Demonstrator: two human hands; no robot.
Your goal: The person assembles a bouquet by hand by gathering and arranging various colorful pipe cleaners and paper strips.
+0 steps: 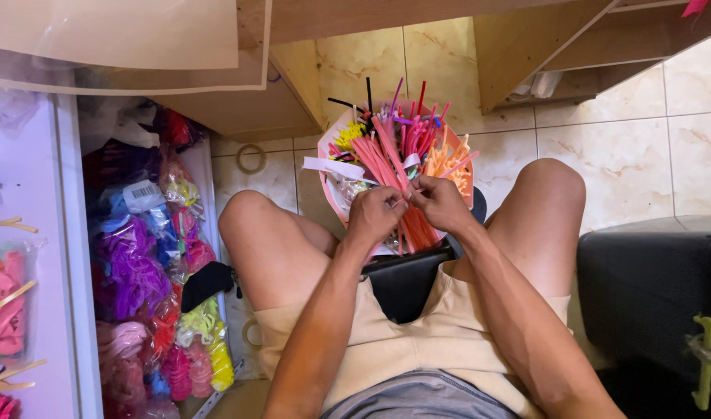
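The lower ends of the pink stems are hidden behind the left hand and right hand. What is pinched between the fingertips is too small to be told. The bagged items are cut off at the bottom edge.

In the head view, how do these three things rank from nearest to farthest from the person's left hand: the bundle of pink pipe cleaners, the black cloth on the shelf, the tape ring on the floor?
From the left hand:
1. Pink pipe cleaners, touching its fingers, just ahead.
2. Black cloth, to the left, beyond the left knee.
3. Tape ring, ahead and left on the tiled floor.
The cloth and the ring are too close to call.
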